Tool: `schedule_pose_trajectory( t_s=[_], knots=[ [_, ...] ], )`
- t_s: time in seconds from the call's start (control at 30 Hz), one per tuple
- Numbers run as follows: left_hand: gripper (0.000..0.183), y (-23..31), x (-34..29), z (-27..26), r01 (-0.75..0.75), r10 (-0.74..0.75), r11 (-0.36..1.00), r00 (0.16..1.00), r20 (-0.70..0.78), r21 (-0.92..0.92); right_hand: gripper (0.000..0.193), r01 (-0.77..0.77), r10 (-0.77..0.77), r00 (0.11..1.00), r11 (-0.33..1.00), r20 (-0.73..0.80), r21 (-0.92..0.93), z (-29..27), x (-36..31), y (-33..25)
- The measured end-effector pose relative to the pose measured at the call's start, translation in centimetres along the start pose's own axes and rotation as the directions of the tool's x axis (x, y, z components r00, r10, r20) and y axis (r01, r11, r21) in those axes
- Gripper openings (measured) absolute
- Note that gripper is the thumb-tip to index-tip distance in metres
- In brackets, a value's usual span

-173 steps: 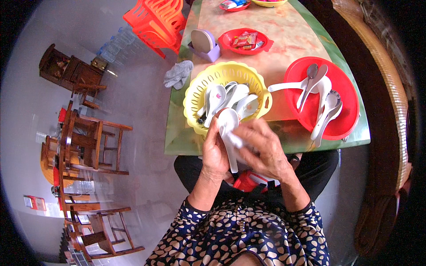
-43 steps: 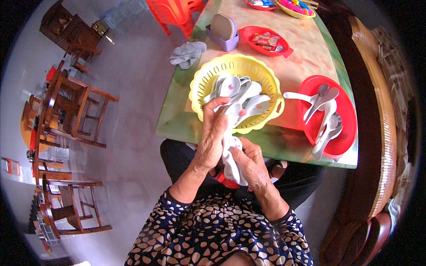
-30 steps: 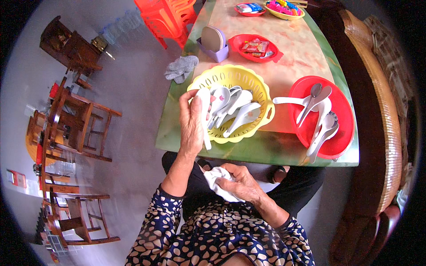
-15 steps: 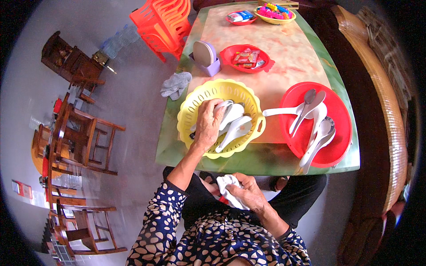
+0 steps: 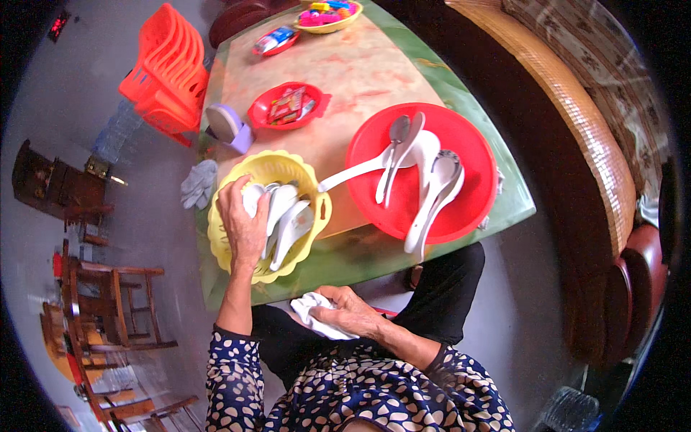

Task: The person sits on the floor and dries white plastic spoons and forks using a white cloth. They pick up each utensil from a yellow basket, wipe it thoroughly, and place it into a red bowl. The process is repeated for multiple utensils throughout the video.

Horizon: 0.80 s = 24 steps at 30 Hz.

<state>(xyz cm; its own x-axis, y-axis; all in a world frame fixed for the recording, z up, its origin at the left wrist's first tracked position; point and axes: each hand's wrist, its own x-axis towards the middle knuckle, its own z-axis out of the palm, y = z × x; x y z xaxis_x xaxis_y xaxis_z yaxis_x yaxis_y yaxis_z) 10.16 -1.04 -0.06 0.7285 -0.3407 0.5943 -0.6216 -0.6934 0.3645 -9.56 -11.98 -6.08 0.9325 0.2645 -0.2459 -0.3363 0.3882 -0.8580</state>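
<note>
My left hand (image 5: pixel 245 225) reaches into a yellow scalloped basket (image 5: pixel 219 241) at the near left of the table. Its fingers and thumb are closed on a white spoon (image 5: pixel 252 199), partly covered by the hand. Beside it in the basket lie more white soup spoons (image 5: pixel 291 230). Below the table's front edge, over my lap, my right hand (image 5: pixel 349 311) is closed on a bunched white cloth (image 5: pixel 308 307). To the right stands a red basin (image 5: pixel 389 216) with several white spoons and ladles (image 5: pixel 440 180) and metal spoons (image 5: pixel 398 133); one white handle sticks out toward the yellow basket.
A grey cloth (image 5: pixel 199 184) hangs at the table's left edge, near a lilac holder (image 5: pixel 242 138) with round discs. Farther back are a red dish of packets (image 5: pixel 317 101), another small red dish (image 5: pixel 275 47) and a yellow bowl of colourful pieces (image 5: pixel 327 27). Stacked orange chairs (image 5: pixel 169 79) stand left.
The view has turned, shifting the table leftward in the picture. My left hand stays in the yellow basket, now nearer its left side; my right hand still holds the white cloth.
</note>
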Motion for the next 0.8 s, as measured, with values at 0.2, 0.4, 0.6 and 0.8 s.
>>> schedule_pose_trajectory(
  t_s=[0.2,0.4,0.6,0.8],
  knots=[
    [0.023,7.5,0.7,1.2,-0.138,0.145,0.988,0.985,0.097,-0.072,0.03,0.045,-0.044,0.999,0.999,-0.031,0.023,-1.4,-0.9,0.2],
    [0.014,14.5,-0.2,5.2,-0.279,0.343,0.928,0.899,0.273,-0.247,0.03,0.043,-0.036,0.996,0.995,-0.079,0.093,-3.2,-2.4,-0.2],
    [0.02,17.4,0.7,7.7,-0.313,0.335,0.942,0.886,0.32,-0.121,0.03,0.057,-0.042,0.991,0.992,-0.13,0.112,-5.2,-3.2,-0.3],
    [0.018,14.9,2.6,10.9,-0.341,0.289,0.934,0.895,0.341,0.103,0.031,0.06,-0.04,0.994,0.978,-0.098,0.202,-6.7,-2.3,1.0]
  ],
)
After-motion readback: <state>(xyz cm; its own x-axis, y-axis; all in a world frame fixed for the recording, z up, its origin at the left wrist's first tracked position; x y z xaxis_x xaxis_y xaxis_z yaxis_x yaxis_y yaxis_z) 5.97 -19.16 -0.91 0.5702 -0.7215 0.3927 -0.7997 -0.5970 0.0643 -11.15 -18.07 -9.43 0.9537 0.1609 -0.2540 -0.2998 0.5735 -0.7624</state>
